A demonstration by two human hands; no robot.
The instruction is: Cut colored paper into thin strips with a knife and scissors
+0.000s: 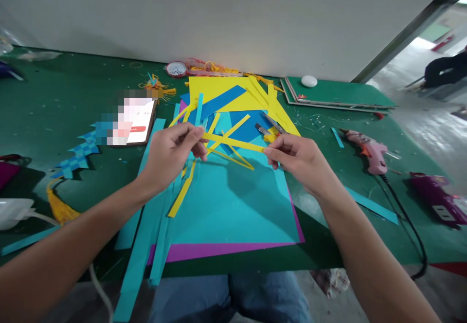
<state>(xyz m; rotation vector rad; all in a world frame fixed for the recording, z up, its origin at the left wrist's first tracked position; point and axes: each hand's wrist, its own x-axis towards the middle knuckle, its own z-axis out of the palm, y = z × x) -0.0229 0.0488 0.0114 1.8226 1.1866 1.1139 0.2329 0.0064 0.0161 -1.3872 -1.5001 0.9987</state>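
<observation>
A narrow yellow paper strip [235, 141] is stretched almost level between my two hands, above the sheets. My left hand [174, 150] pinches its left end between thumb and fingers. The right end is pinched by my right hand [294, 156]. Beneath lies a turquoise paper sheet [233, 211] on a purple sheet [204, 252]. Loose yellow strips [181, 196] and long turquoise strips [146, 245] lie near my left hand. Just beyond my right hand are scissors [272, 123], partly covered by it.
Yellow sheets [215, 87] lie farther back. At left are a phone [136, 121] and a blue woven paper piece [82, 150] with a yellow tassel [60, 206]. A pink glue gun [372, 152] with a black cord lies right, near a purple device [438, 196]. Green boards [335, 94] rest behind.
</observation>
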